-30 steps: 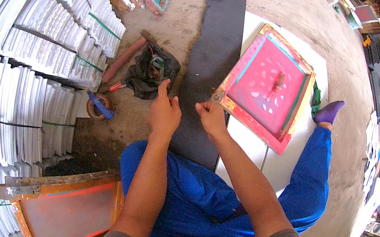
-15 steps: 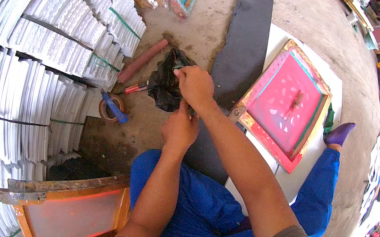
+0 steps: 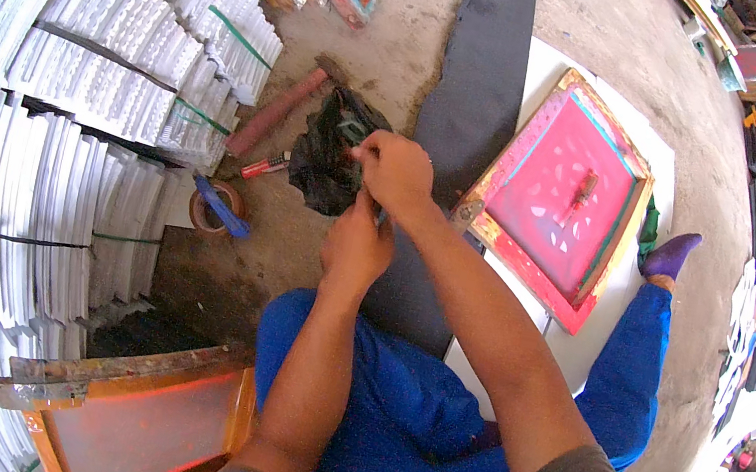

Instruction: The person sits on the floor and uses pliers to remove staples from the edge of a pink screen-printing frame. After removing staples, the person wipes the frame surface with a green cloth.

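Note:
My right hand [image 3: 397, 174] is closed in a pinch over the right side of a crumpled black plastic bag [image 3: 321, 170]. Just beyond its fingertips, a small dark grey-green thing [image 3: 351, 130] shows in the mouth of the bag. Right below, my left hand [image 3: 358, 245] is closed too, its thumb pointing up against the underside of the right hand. What either hand grips is hidden by the fingers. To the right, a wooden-framed printing screen with pink mesh [image 3: 572, 195] lies on a white board [image 3: 569, 356], a small reddish-brown piece [image 3: 584, 193] on its mesh.
Left of the bag lie a reddish roll [image 3: 278, 112], a red-and-white tube [image 3: 264, 165] and a tape roll [image 3: 217, 208] with a blue strip. Tall white stacks [image 3: 80, 204] line the left side. A black strip [image 3: 473, 71] crosses the floor; another framed screen [image 3: 152, 429] leans at lower left.
The whole view has shifted slightly. My right fingers have come a little away from the bag's opening, and more of the grey-green thing shows. My left hand stays closed beneath.

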Demonstrator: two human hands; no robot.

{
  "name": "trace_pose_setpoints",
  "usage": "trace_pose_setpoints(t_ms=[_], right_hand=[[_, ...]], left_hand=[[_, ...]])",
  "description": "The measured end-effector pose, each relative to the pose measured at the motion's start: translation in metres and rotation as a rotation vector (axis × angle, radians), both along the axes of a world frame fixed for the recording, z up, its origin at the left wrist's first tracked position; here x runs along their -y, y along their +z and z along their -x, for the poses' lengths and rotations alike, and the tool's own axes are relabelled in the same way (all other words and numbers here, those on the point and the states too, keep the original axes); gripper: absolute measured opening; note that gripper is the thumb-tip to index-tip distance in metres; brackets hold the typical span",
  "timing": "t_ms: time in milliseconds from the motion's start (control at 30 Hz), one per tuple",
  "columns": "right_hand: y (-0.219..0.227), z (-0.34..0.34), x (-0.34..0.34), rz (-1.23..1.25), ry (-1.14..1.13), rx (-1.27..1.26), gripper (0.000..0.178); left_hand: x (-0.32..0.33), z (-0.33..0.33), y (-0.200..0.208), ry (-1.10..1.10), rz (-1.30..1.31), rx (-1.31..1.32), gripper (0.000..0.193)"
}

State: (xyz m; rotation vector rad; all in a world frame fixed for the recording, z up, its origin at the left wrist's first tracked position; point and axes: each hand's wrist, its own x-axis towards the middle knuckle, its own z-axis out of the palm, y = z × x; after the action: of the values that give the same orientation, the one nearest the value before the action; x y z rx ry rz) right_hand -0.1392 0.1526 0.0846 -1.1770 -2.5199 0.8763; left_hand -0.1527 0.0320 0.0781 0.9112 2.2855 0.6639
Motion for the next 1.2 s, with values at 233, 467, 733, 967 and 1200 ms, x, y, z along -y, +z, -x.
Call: trace_pose_setpoints(t_ms=[233,467,733,967,1200], right_hand=[[-0.052,-0.125,0.042,-0.145,-0.042,-0.187,0.028],[-0.071,-0.179,0.078,-0.186,0.005,0.171,0.045],[-0.075,-0.194,0.085,-0.245,0.202,0.304,0.052],[-0.072,-0.187,0.095,-0.447,0.254,0.187,0.050],[-0.073,-0.203,0.110,-0.403,0.403,0.305,0.054]], left_hand=[[0.000,-0.006,0.018,0.071,-0.267,0.046,0.062],[0.002,-0.013,0.009,0.023,-0.275,-0.001,0.052],[-0.001,-0.018,0.003,-0.029,-0.236,-0.001,0.050],[-0.003,-0.021,-0.006,-0.058,-0.245,0.036,0.050],[-0.004,-0.023,-0.005,-0.080,-0.243,0.038,0.049]])
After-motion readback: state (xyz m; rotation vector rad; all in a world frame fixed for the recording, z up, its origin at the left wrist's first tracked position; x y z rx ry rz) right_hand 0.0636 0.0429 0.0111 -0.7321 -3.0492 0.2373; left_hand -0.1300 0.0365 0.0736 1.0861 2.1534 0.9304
